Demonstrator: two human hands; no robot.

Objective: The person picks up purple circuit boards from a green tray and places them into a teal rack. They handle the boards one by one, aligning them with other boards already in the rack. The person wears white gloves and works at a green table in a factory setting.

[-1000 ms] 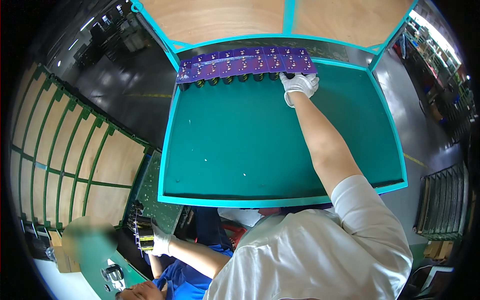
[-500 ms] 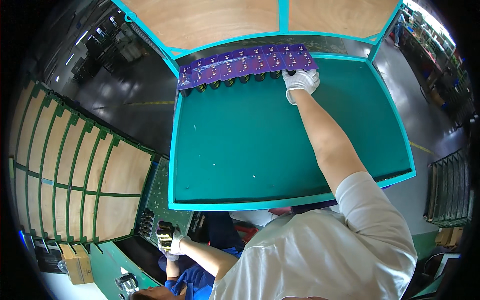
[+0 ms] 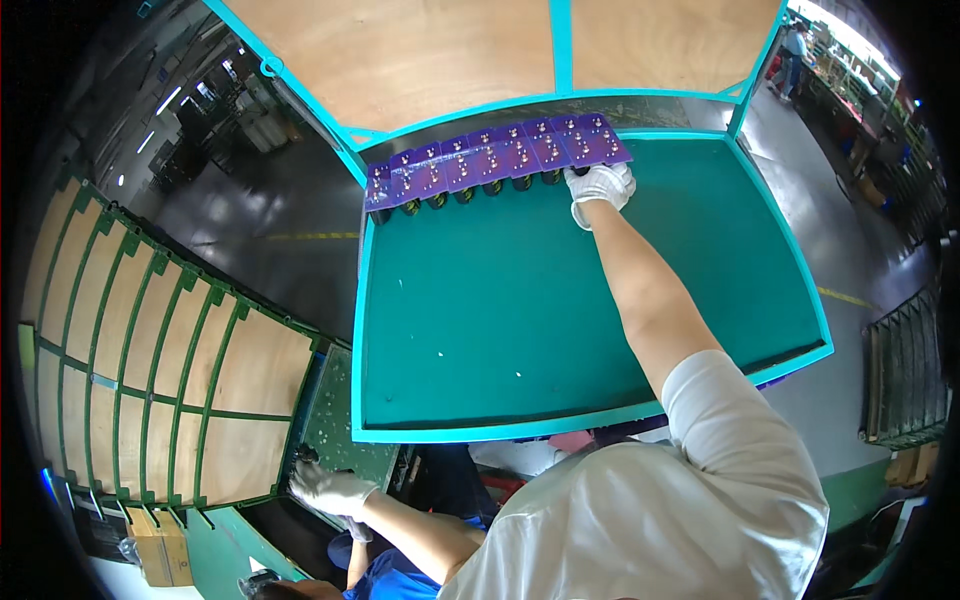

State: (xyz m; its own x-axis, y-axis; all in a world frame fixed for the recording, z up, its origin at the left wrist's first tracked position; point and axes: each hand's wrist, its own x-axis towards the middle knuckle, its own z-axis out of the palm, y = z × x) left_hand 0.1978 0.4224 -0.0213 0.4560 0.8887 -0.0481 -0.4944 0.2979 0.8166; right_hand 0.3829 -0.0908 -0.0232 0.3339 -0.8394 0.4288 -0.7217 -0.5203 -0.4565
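One row of purple boards (image 3: 490, 162) lies overlapped along the far side of the green table (image 3: 560, 320), black cylinders (image 3: 465, 195) showing beneath their near edges. White-gloved right hand (image 3: 603, 184) is at the row's right end, fingers bent against the last visible cylinder; whether it truly grips or only steadies, cannot tell. White-gloved left hand (image 3: 328, 490) is well apart, low at left over the speckled green bench (image 3: 340, 420), fingers beside a small dark item (image 3: 305, 455); its closure and any load are hidden. A co-worker's gloved hand (image 3: 358, 528) shows just below it. Progress, as judged: this row looks set down and roughly lined up; green surface shows right of it and in front, so the table seems only part filled. How many pieces remain cannot be told from here.
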